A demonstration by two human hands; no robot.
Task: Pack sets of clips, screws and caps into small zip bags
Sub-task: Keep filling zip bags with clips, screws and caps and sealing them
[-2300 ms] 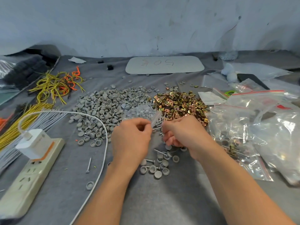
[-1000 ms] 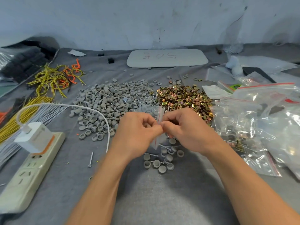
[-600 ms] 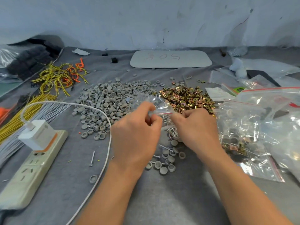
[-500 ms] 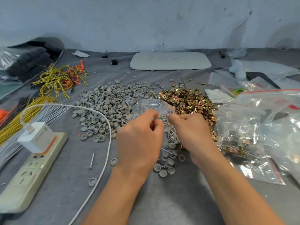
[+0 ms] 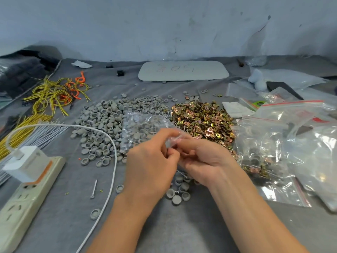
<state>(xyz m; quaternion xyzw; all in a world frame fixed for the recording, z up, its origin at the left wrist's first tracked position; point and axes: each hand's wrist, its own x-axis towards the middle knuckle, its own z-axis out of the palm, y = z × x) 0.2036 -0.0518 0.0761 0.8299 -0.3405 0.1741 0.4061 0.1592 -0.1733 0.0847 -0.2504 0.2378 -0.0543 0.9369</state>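
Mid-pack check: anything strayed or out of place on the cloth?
Yes. One screw lies alone left of the white cable, and a grey cap sits stray beside that cable, both apart from the cap pile. Left hand and right hand pinch the small zip bag.

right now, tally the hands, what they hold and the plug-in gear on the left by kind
hands: 2, left hand and right hand
bag: 1
power strip: 1
charger: 1
cable: 1
total: 6
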